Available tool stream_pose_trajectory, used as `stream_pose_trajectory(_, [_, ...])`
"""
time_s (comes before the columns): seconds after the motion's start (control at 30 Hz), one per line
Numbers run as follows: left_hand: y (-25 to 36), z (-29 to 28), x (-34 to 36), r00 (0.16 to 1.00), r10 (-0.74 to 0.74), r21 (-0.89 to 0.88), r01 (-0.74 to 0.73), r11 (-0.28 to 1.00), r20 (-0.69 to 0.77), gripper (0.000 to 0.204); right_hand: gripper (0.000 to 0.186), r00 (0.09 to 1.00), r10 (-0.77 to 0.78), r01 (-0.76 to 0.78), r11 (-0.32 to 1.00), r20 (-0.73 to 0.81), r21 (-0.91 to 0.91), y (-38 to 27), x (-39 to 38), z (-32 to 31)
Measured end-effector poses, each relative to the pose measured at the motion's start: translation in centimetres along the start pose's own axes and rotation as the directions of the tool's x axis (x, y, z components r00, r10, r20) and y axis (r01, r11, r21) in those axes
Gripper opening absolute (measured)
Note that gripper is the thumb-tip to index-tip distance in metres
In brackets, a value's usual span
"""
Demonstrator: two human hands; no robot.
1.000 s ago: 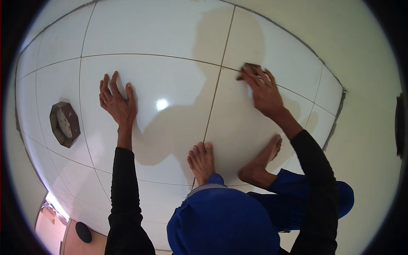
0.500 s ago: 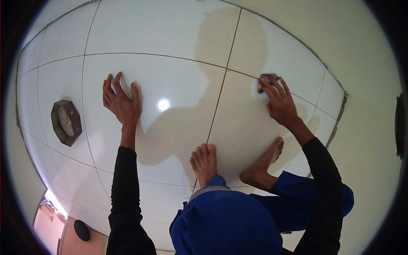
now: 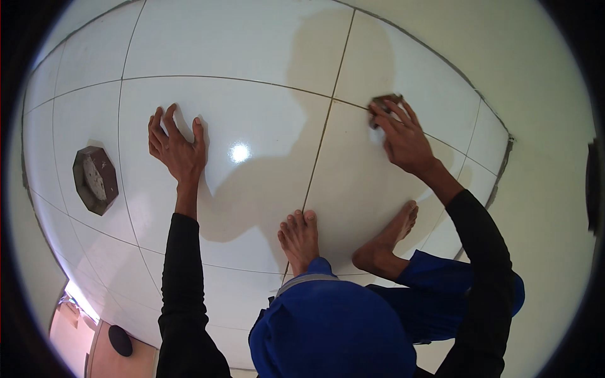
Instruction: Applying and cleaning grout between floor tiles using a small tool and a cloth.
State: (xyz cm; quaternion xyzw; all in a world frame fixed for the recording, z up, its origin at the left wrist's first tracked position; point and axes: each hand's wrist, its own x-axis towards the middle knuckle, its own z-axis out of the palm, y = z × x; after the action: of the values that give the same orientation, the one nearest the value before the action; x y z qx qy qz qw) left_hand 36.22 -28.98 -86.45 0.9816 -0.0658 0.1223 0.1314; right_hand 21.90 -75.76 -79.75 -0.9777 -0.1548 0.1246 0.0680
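Note:
My right hand presses a small dark reddish-brown pad onto the floor, over a grout line. Fingers cover most of the pad, so its exact kind is hard to tell. On the left, my left hand rests on a white tile with its fingers spread, holding nothing. Beyond that hand, farther left, stands a dark octagonal bowl with whitish residue inside. White glossy tiles with dark grout lines lie under both hands.
My bare feet and blue-clad knees are close below the hands. A pale wall rises along the right side, with a dark object on it. At the lower left, a brown panel carries a black oval.
My right hand has slid the pad a little left and away from me along the grout line. My left hand stays in place on its tile.

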Motion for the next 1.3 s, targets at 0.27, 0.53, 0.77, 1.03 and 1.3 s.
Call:
stream_pose_trajectory(0.27, [0.2,-0.1,-0.1,1.0,-0.001,-0.009,0.001,1.0,-0.002,0.056,0.045,1.0,-0.027,0.027,0.999,0.006,-0.036,2.0,-2.0,-0.6])
stream_pose_trajectory(0.53, [-1.8,0.3,-1.2,1.0,0.007,-0.023,-0.006,1.0,0.004,0.058,0.044,0.996,-0.067,0.068,0.998,-0.057,0.009,-0.3,1.2,0.9])
stream_pose_trajectory(0.77, [-0.1,-0.4,0.2,1.0,-0.01,0.016,0.01,1.0,-0.002,0.057,0.046,0.998,-0.052,0.052,0.999,-0.03,-0.006,0.8,0.7,-0.4])
stream_pose_trajectory(1.03, [-1.5,0.7,-0.6,0.997,0.04,-0.053,-0.044,0.998,-0.064,0.06,0.057,0.997,-0.063,0.064,0.998,0.039,-0.027,-0.3,-0.9,0.5])
stream_pose_trajectory(1.3, [-0.3,0.2,-0.4,1.0,-0.02,-0.016,0.02,1.0,0.013,0.059,0.072,0.921,0.267,-0.241,0.963,-0.283,0.125,-4.0,9.0,2.1])
